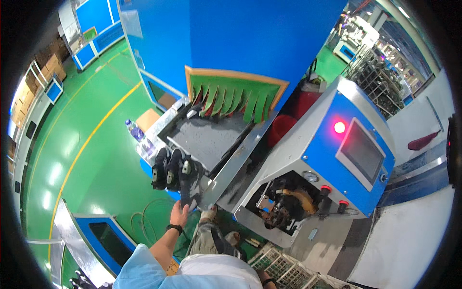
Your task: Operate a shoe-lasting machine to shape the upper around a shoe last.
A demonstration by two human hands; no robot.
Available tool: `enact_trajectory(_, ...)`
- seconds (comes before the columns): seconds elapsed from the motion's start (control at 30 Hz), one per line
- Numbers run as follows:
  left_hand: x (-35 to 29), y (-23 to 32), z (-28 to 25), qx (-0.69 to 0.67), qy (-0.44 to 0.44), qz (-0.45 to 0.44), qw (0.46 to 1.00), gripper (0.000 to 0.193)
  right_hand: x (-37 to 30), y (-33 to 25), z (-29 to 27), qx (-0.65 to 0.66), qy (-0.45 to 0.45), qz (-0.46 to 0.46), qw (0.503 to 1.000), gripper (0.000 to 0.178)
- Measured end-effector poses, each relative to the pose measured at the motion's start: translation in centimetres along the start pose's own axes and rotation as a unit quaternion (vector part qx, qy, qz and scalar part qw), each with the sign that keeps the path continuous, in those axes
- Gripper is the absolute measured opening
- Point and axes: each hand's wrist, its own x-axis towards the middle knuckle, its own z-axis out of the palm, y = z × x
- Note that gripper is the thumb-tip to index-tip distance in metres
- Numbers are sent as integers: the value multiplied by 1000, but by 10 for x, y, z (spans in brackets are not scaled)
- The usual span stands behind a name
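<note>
My left hand, with a black band on its wrist, reaches to the near end of a black and grey shoe. Its fingers are closed on that end. Two more dark shoes stand side by side just left of it, at the near end of a grey conveyor. The conveyor runs out from under green strip curtains in a blue machine housing. Of my right arm only the wrist with a dark band shows at the bottom edge; the hand is out of the picture.
A blue and grey machine with a lit red lamp, a screen and red buttons stands at right. Plastic bottles are left of the conveyor. A wire rack is near my feet. A cable lies on the green floor.
</note>
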Motion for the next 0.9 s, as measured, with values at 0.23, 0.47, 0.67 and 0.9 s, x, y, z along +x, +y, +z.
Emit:
enact_trajectory(0.23,-20,-85,-5,181,-399,-201,876,45,-36,-81,-195,257,45,316,912,29)
enact_trajectory(0.47,-88,-188,-13,378,-463,-220,771,39,-95,-63,-282,110,-149,99,978,36)
enact_trajectory(0.67,-211,-326,53,483,-450,135,739,45,-11,-136,-385,525,-196,445,698,50)
enact_trajectory(0.9,-315,-436,88,281,-240,-418,830,49,-103,-9,-318,289,-229,293,882,37)
